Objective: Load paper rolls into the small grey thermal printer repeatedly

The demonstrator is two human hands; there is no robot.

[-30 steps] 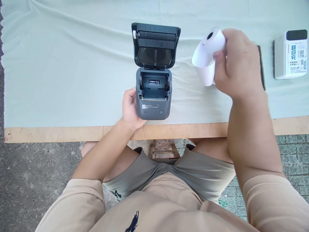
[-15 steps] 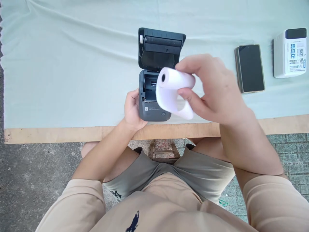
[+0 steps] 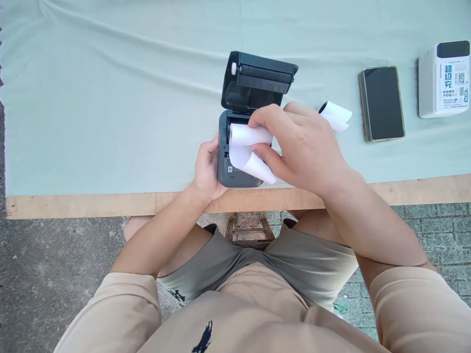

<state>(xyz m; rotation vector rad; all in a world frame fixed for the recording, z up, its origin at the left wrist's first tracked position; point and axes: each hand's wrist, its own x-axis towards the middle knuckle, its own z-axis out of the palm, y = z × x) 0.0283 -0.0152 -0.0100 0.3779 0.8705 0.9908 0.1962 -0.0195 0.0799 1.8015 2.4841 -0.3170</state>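
A dark grey portable receipt printer (image 3: 223,169) is in my left hand (image 3: 208,169), which grips its left side near the table's front edge. The printer's lid (image 3: 257,81) stands open, tilted back, with a black roller along it. My right hand (image 3: 301,142) pinches a white paper roll (image 3: 248,135) between thumb and fingers. This roll lies over the printer's paper bay, its loose end curling down across the front panel. Whether it touches the bay floor is hidden by my fingers.
Just beyond my right hand lies a second, smaller-looking paper roll (image 3: 336,115). Further right are a black-screened smartphone (image 3: 384,103) and a white box-shaped device (image 3: 429,86) with printed labels. A pale green cloth (image 3: 110,122) covers the table, whose wooden edge (image 3: 91,206) shows in front.
My right hand has brought the paper roll left and down from beside the printer into its bay opening. The printer has shifted slightly right. The second roll has come into sight.
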